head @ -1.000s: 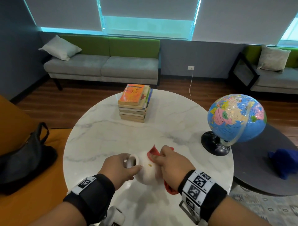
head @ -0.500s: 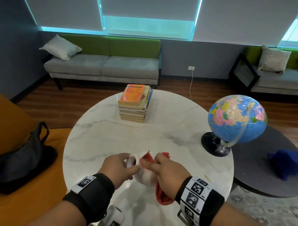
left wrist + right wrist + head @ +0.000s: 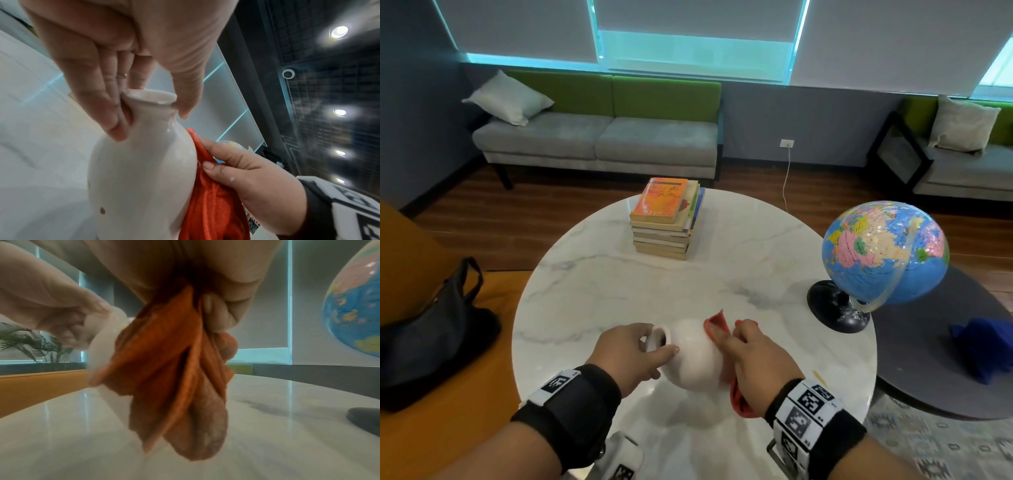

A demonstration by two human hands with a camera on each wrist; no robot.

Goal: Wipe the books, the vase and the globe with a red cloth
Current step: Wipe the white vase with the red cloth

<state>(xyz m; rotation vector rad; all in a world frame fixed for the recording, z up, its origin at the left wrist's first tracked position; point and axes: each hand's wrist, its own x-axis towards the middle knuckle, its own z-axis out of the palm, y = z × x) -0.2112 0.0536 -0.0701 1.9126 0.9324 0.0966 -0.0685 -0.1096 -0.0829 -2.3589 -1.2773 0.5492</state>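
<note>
A white vase [image 3: 693, 356] [image 3: 141, 170] is tilted over the near part of the round marble table [image 3: 592, 294], its mouth pointing left. My left hand [image 3: 633, 349] [image 3: 144, 104] grips its neck between thumb and fingers. My right hand [image 3: 753, 359] [image 3: 207, 316] holds the bunched red cloth [image 3: 717, 323] [image 3: 213, 199] [image 3: 174, 366] against the vase's right side. A stack of books [image 3: 667, 222] with an orange cover on top stands at the table's far side. The blue globe [image 3: 885, 251] [image 3: 353, 318] on its black stand is at the right edge.
A black bag [image 3: 431, 335] lies on an orange seat at the left. To the right is a low dark table [image 3: 945, 359] with a blue cloth [image 3: 986, 349] on it. A grey and green sofa [image 3: 599, 137] stands beyond the table.
The vase has tipped further left, so more of its white body shows. My right hand has slid the cloth from the vase's top round to its right side.
</note>
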